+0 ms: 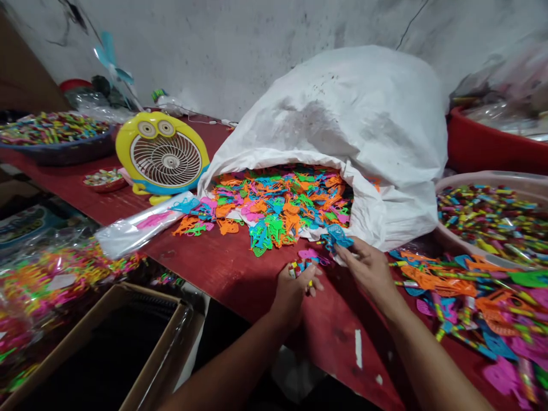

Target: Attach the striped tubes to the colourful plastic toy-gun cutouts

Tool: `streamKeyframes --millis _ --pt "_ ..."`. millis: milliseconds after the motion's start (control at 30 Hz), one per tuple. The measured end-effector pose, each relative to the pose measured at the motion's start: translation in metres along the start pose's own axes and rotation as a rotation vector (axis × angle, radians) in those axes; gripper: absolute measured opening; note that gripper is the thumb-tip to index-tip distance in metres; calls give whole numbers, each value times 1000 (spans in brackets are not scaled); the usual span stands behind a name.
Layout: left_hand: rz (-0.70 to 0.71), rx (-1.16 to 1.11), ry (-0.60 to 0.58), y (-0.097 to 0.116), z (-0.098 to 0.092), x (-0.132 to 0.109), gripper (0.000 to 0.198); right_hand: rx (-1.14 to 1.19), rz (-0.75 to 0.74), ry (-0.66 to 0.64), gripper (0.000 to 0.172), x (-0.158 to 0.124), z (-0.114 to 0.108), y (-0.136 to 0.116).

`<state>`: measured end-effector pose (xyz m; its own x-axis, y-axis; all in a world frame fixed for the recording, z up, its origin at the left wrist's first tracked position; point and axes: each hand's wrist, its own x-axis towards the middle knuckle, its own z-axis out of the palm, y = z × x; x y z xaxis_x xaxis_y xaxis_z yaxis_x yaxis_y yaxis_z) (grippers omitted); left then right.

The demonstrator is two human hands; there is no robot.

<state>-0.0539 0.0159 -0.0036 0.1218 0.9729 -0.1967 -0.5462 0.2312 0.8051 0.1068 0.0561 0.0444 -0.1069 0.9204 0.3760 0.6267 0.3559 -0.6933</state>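
Note:
My left hand [293,291] is closed around several small multicoloured tubes [307,264] just above the red table; some of its fingers hide parts of them. A pink plastic piece [309,254] lies behind that hand. To the right, my right hand [366,262] pinches a blue lattice-faced plastic toy [338,235], racket-like in shape, at the edge of the pile. Loose orange, green, pink and blue plastic toys [274,208] spill from the mouth of a big white sack [363,108] in front of both hands.
A yellow fan [169,151] stands left of the sack, near clear plastic bags [137,228]. At right are a pinkish basin [505,177] of similar tubes and a heap of toys with tubes [475,297]. An open cardboard box [171,294] sits below the table's left edge.

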Motion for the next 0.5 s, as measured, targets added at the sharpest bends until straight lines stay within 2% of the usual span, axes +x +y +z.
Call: streamKeyframes --millis 133,233,400,500 --pt "11 24 49 -1 6 -2 32 341 263 -80 28 -39 -3 -8" --pt "-13 72 -32 -3 14 -6 28 505 317 -205 26 -62 0 -10" --pt "-50 117 -94 -3 24 -10 30 523 340 -243 28 -80 -9 -13" --pt "-54 91 -150 -2 26 -11 28 468 418 -166 36 -79 -25 -9"
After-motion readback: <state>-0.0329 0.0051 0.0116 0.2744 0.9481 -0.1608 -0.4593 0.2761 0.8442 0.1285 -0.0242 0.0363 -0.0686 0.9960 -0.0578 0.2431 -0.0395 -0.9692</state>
